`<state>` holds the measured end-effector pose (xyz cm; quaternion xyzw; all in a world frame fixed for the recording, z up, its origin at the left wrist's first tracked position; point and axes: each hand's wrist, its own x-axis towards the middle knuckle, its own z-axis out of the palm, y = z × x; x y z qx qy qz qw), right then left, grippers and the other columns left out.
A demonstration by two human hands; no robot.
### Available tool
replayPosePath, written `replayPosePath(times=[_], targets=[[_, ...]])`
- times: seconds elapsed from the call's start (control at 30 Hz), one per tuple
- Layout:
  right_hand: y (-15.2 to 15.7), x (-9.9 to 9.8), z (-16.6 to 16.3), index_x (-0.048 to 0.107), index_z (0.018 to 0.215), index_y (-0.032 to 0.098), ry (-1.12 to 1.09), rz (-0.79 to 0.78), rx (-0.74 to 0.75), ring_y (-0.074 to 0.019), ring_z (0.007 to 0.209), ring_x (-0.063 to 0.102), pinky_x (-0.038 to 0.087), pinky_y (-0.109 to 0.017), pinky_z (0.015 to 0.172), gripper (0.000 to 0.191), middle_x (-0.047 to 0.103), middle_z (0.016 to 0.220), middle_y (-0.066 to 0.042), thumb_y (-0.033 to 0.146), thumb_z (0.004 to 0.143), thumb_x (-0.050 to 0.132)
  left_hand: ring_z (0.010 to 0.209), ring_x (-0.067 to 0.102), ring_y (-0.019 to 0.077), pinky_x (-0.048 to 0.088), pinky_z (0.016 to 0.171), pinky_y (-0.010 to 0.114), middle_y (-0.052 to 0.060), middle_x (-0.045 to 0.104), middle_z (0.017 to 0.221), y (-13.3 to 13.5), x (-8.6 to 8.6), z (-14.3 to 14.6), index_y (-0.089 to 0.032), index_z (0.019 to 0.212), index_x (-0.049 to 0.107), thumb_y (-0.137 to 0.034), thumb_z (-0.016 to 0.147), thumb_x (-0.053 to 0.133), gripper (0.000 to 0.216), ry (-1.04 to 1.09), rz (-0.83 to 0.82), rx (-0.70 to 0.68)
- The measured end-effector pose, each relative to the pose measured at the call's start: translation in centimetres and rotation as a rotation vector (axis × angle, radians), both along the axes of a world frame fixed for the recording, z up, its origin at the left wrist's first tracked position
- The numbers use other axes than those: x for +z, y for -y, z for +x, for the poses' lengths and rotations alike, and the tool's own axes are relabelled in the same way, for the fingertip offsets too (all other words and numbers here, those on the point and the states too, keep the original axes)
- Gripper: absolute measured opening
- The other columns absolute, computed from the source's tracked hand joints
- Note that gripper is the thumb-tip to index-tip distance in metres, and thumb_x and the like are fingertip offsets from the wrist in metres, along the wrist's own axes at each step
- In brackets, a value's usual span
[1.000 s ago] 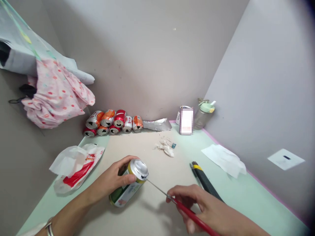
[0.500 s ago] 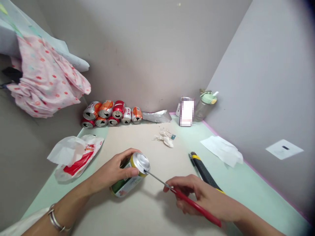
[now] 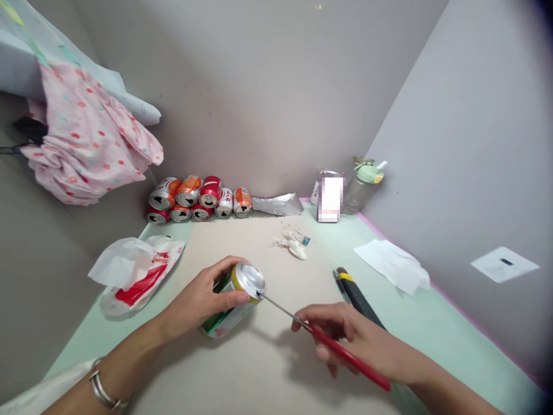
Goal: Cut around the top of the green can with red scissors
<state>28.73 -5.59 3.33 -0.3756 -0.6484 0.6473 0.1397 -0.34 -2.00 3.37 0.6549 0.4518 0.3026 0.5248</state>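
Observation:
My left hand (image 3: 207, 294) wraps round a green, white and yellow drink can (image 3: 231, 320), tilted so its silver end faces up and to the right. Slim red-handled scissors (image 3: 345, 354), seen edge-on, are gripped in my right hand (image 3: 349, 334). Their thin metal blade reaches left to a small dark gap at the rim of that silver end, just past my left thumb. How far the tip goes in cannot be made out. Beyond my right hand lies a black and yellow utility knife (image 3: 360, 300), partly covered by the hand.
Several empty cans (image 3: 201, 199) are stacked along the back wall, beside a flattened metal sheet (image 3: 279, 204). Crumpled scraps (image 3: 294, 245) lie mid-table. A plastic bag (image 3: 142, 282) is at left, white paper (image 3: 393, 265) at right. A bottle (image 3: 363, 187) and a blurred-out phone-like object (image 3: 331, 199) stand behind.
The can and my left hand have shifted slightly up and right. My right hand and the scissors have moved a little with them, blade still at the rim. The view has drifted slightly.

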Motion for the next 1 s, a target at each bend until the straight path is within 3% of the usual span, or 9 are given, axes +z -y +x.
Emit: replayPosePath(times=[0.17, 0.37, 0.5, 0.6, 0.7, 0.77, 0.87, 1.0], targets=[[-0.4, -0.6, 0.1, 0.065, 0.113, 0.016, -0.11, -0.075, 0.018, -0.009, 0.056, 0.044, 0.044, -0.019, 0.056, 0.062, 0.047, 0.064, 0.006, 0.066, 0.078, 0.073, 0.105, 0.057, 0.0247, 0.043, 0.087, 0.029, 0.003, 0.064, 0.112, -0.1, 0.3, -0.4, -0.023, 0.12, 0.058, -0.05, 0.083, 0.068, 0.047, -0.014, -0.025, -0.037], [0.2, 0.8, -0.6, 0.065, 0.112, 0.017, -0.011, -0.081, 0.001, -0.0099, 0.063, 0.046, 0.04, -0.019, 0.059, 0.051, 0.051, 0.069, 0.005, 0.057, 0.082, 0.074, 0.102, 0.058, 0.0247, 0.043, 0.083, 0.029, 0.003, 0.065, 0.11, -0.2, -0.6, -0.5, -0.024, 0.122, 0.059, -0.051, 0.081, 0.072, 0.052, -0.026, -0.019, -0.055], [0.6, 0.3, -0.8, 0.064, 0.109, 0.018, 0.032, -0.064, -0.054, -0.0087, 0.06, 0.046, 0.042, -0.017, 0.055, 0.05, 0.046, 0.074, 0.004, 0.062, 0.084, 0.069, 0.103, 0.06, 0.026, 0.045, 0.087, 0.031, 0.004, 0.067, 0.11, -0.2, -1.3, -0.4, -0.024, 0.125, 0.058, -0.054, 0.082, 0.071, 0.054, 0.028, -0.025, -0.075], [0.7, -0.6, -0.7, 0.061, 0.113, 0.019, 0.006, -0.022, -0.098, -0.0075, 0.053, 0.047, 0.038, -0.016, 0.047, 0.052, 0.045, 0.071, 0.005, 0.066, 0.088, 0.061, 0.12, 0.056, 0.03, 0.045, 0.095, 0.034, 0.01, 0.062, 0.132, -0.3, -1.7, -0.3, -0.025, 0.134, 0.051, -0.064, 0.083, 0.064, 0.065, 0.126, -0.047, 0.012], [0.8, -1.2, -0.6, 0.059, 0.115, 0.02, -0.026, 0.041, -0.167, -0.0065, 0.049, 0.045, 0.036, -0.015, 0.044, 0.054, 0.043, 0.07, 0.006, 0.067, 0.09, 0.057, 0.125, 0.055, 0.031, 0.047, 0.096, 0.037, 0.012, 0.055, 0.143, -0.5, -1.7, -0.1, -0.025, 0.132, 0.052, -0.07, 0.087, 0.054, 0.064, 0.201, -0.148, 0.195], [0.8, -1.3, -0.8, 0.059, 0.112, 0.02, -0.025, 0.099, -0.215, -0.0076, 0.051, 0.044, 0.035, -0.016, 0.043, 0.054, 0.042, 0.069, 0.005, 0.068, 0.089, 0.056, 0.115, 0.061, 0.0303, 0.052, 0.091, 0.04, 0.012, 0.063, 0.133, -0.5, -1.6, 0.1, -0.023, 0.131, 0.054, -0.073, 0.09, 0.043, 0.065, 0.297, -0.294, 0.246], [0.9, -0.7, -1.2, 0.058, 0.106, 0.019, 0.033, 0.215, -0.255, -0.0102, 0.055, 0.044, 0.036, -0.019, 0.046, 0.05, 0.044, 0.067, 0.005, 0.067, 0.091, 0.053, 0.093, 0.066, 0.0269, 0.059, 0.075, 0.04, 0.013, 0.07, 0.106, -0.3, -1.6, 0.6, -0.017, 0.124, 0.06, -0.073, 0.092, 0.04, 0.067, 0.435, -0.448, 0.192], [0.8, 0.4, -1.4, 0.054, 0.093, 0.02, 0.174, 0.297, -0.268, -0.0111, 0.058, 0.043, 0.038, -0.021, 0.052, 0.033, 0.045, 0.069, 0.004, 0.053, 0.095, 0.053, 0.078, 0.063, 0.0203, 0.059, 0.063, 0.032, 0.006, 0.065, 0.09, 0.0, -1.7, 1.0, -0.017, 0.107, 0.062, -0.064, 0.09, 0.056, 0.05, 0.407, -0.343, 0.179]])
